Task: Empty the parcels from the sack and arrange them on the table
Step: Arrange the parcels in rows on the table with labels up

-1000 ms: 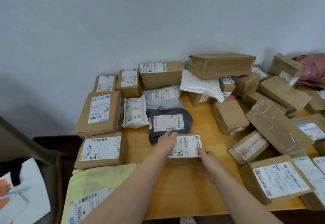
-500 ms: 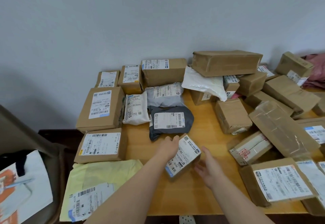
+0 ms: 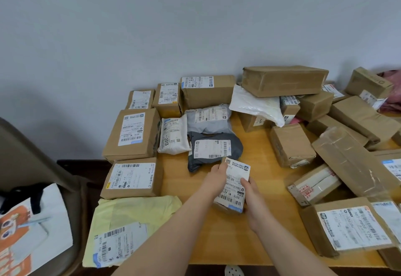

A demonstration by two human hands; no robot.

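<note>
PARCELS SORTED: A person's 2 hands hold a small box (image 3: pixel 235 186) at the near middle of a wooden table (image 3: pixel 227 243), its white label facing up and its long side running from near to far. The left hand (image 3: pixel 217 178) grips the far left edge, fingertips curled onto the label's corner. The right hand (image 3: pixel 252 199) clamps the right side, thumb pressed on the label, the other fingers hidden below. Whether the box rests on the wood or hangs just clear of it cannot be told.

Just beyond the box lies a dark bag (image 3: pixel 217 147), its near edge almost touching the box's far corner. Farther back sits a pale bag (image 3: pixel 208 117), and to the left of both a white pouch (image 3: pixel 173 137) marked 2013.

Down the left side of the table the parcels lie flat with labels up: a yellow mailer (image 3: pixel 134 217) nearest, then a flat box (image 3: pixel 133 177), then a large box (image 3: pixel 132 134), then a row of 3 boxes (image 3: pixel 168 100) against the wall (image 3: pixel 152 26).

On the right, brown boxes form a loose pile (image 3: pixel 347 145), several tilted and overlapping. A long box (image 3: pixel 284 80) tops its far side, with a white plastic bag (image 3: pixel 253 104) just below it. A labelled box (image 3: pixel 351 228) sits at the near right corner.

Left of the table, a tote (image 3: pixel 32 221) printed in orange lies low beside it
</note>
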